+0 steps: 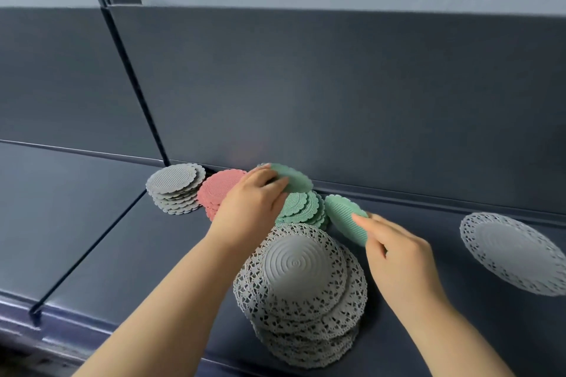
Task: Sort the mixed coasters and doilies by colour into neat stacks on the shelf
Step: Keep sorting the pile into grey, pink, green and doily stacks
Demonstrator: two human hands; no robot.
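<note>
On the dark shelf (92, 223) along the back wall stand a stack of grey coasters (176, 190), a stack of pink coasters (219, 190) and a stack of green coasters (301, 208). My left hand (251, 205) holds a green coaster (292, 177) tilted above the green stack. My right hand (395, 248) grips another green coaster (346, 219), tilted, just right of that stack. A tall stack of grey lace doilies (303, 288) stands in front, between my forearms. One grey doily (514, 251) lies alone at the right.
A vertical dark back panel (337, 86) rises behind the stacks. A thin divider (92, 248) splits the shelf at the left. The shelf's front lip (61, 330) runs along the bottom left.
</note>
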